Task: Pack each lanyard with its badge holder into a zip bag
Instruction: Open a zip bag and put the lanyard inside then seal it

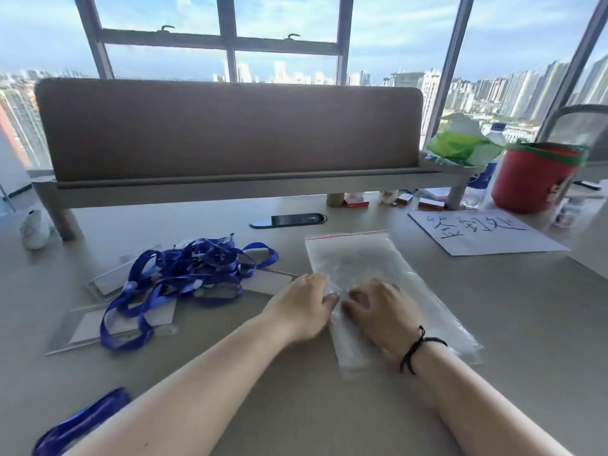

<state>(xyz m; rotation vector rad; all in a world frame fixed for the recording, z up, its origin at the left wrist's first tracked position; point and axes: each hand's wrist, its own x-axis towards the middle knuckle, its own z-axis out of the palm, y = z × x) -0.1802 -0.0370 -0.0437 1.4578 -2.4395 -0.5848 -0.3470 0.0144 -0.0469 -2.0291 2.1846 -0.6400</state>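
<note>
A clear zip bag (362, 264) with a red strip on top lies flat on the grey counter (526, 307). Both hands rest on its lower part; the left hand (302, 304) and the right hand (385, 311) curl their fingers onto the plastic, but I cannot tell if they pinch it. Tangled blue lanyards (184, 274) with clear badge holders (108, 324) lie just left. Big windows (283, 37) show a city.

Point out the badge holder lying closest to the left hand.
The badge holder at the right edge of the lanyard pile, just beside the left hand; the other holders lie farther left under the blue straps.
</note>
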